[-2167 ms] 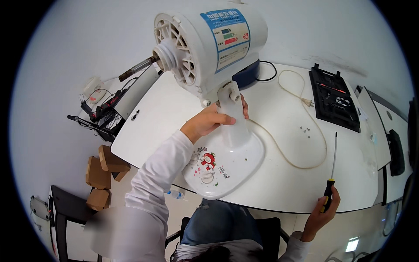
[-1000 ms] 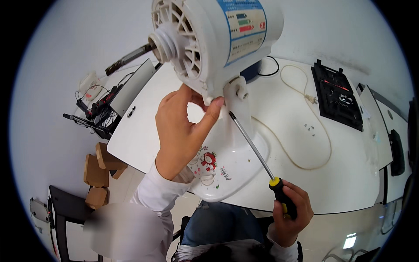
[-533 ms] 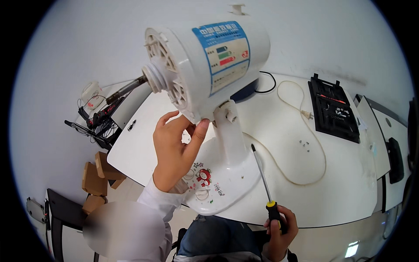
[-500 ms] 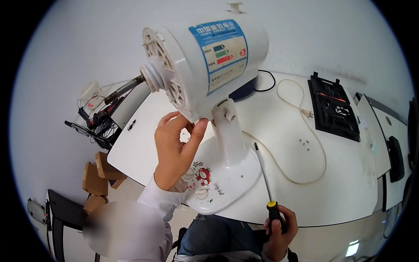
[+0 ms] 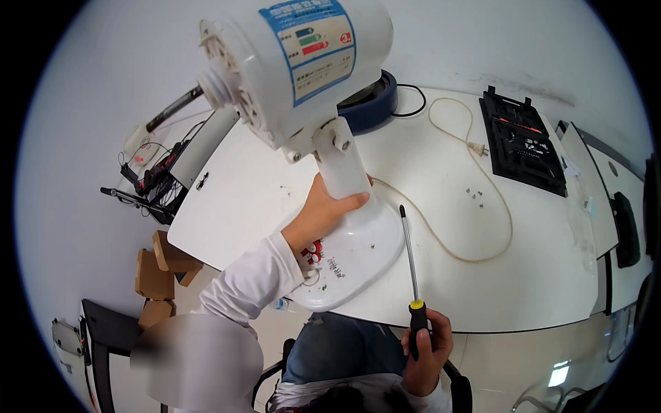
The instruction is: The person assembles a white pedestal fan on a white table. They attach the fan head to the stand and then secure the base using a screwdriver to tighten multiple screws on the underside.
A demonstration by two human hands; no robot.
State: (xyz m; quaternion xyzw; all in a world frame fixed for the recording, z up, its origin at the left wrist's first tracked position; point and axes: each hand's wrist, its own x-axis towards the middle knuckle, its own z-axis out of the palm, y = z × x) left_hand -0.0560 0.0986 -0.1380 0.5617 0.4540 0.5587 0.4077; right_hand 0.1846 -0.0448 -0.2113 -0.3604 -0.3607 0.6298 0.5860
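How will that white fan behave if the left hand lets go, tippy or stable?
Probably top-heavy: the fan carries a bulky motor housing on a narrow neck, gripped by the left hand. Its base is broad but overhangs the table edge, so it may tip toward the person. The smooth plastic looks rigid, possibly slippery.

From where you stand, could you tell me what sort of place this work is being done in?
Probably a repair or electronics workbench. The left hand grips the stand of a white fan with its blades off, the right hand holds a screwdriver, and loose screws lie on the white table.
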